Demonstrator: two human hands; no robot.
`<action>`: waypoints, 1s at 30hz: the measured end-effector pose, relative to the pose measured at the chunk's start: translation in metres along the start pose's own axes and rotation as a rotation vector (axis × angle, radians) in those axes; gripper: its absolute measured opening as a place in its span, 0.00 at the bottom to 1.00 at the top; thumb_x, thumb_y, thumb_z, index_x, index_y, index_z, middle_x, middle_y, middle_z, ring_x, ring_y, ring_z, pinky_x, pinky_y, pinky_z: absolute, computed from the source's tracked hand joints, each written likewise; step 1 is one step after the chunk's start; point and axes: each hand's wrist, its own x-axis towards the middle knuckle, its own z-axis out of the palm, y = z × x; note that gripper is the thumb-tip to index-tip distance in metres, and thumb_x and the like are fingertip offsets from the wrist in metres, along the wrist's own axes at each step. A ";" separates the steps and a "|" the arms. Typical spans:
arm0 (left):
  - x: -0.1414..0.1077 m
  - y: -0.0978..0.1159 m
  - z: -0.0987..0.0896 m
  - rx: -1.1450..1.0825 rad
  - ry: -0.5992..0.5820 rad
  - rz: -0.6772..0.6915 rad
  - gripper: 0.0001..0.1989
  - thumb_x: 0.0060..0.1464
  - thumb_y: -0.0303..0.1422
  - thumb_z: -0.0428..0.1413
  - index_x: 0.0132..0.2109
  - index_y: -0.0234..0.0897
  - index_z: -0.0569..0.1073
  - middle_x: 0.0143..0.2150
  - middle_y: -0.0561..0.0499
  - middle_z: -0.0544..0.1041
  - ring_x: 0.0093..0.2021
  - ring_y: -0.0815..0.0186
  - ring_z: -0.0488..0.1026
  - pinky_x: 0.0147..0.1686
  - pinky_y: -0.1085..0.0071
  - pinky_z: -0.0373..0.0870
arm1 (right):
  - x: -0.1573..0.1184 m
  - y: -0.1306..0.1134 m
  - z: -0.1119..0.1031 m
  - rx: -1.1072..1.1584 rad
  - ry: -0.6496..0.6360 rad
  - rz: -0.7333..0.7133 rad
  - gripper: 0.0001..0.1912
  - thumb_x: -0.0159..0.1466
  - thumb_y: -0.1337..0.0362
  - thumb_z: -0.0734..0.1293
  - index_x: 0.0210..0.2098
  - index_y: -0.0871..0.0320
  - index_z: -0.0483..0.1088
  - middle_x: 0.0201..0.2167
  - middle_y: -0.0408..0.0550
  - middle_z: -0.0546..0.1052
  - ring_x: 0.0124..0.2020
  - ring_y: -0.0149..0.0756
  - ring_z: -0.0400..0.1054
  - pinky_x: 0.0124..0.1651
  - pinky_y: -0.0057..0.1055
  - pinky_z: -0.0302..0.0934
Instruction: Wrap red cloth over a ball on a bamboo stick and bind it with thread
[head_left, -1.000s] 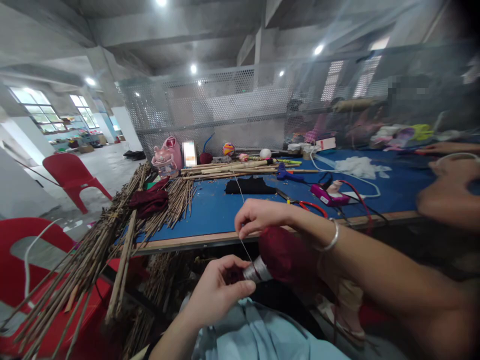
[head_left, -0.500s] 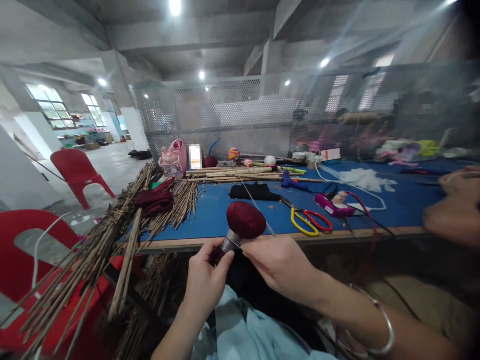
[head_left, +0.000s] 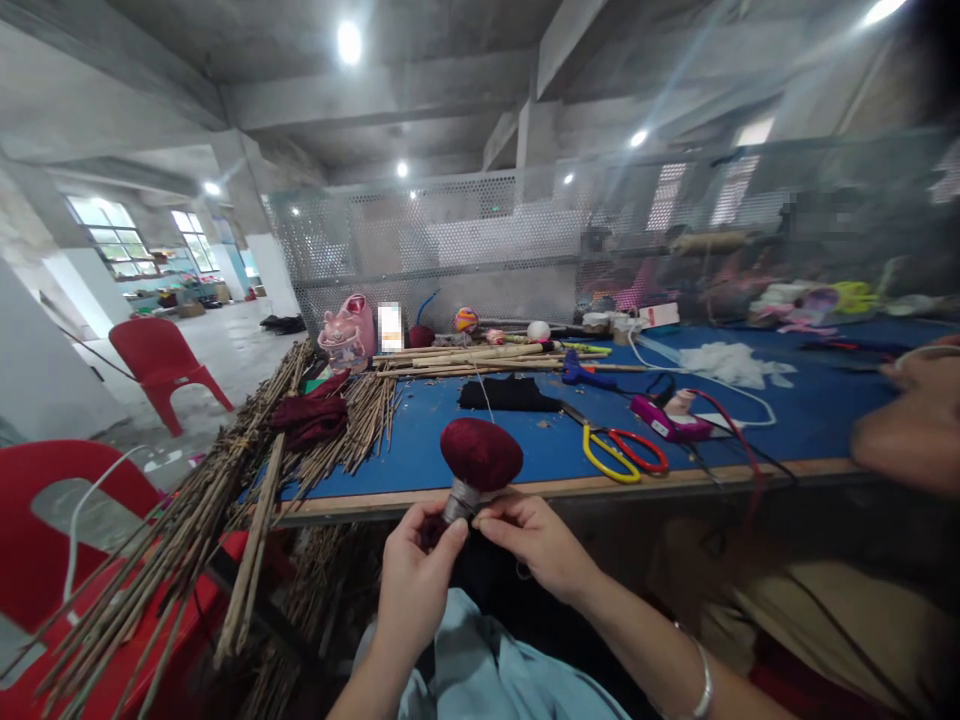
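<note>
My left hand [head_left: 420,565] is closed round the lower end of a maroon fabric-covered ball [head_left: 481,455] with a narrow neck. Grey thread [head_left: 461,500] is wound in a band about that neck, just above my left thumb. My right hand [head_left: 536,545] is closed in a pinch beside the neck, its fingertips on the thread, though the bit between them is mostly hidden. A strand [head_left: 486,393] runs from the table down behind the ball. Scissors [head_left: 611,450] with one yellow and one red handle lie open on the blue table [head_left: 420,440].
Bundles of thin sticks [head_left: 172,520] lie across a red chair [head_left: 67,480] and the table's left end, with maroon cloth [head_left: 311,415] on them. Black fabric [head_left: 510,393], a blue tool [head_left: 585,370] and a purple box [head_left: 667,418] lie beyond. Another person's arm [head_left: 911,425] is at right.
My right hand has come down and in close to the neck; the thread it held taut upward no longer shows there. The ball has shifted slightly left and down in view.
</note>
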 end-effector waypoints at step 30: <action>-0.005 0.012 -0.014 0.042 -0.382 -0.139 0.12 0.44 0.32 0.61 0.38 0.33 0.73 0.30 0.51 0.74 0.28 0.73 0.65 0.28 0.78 0.61 | 0.086 -0.055 -0.057 -0.911 -0.543 -0.279 0.09 0.55 0.62 0.66 0.27 0.60 0.76 0.25 0.45 0.76 0.28 0.33 0.68 0.33 0.26 0.56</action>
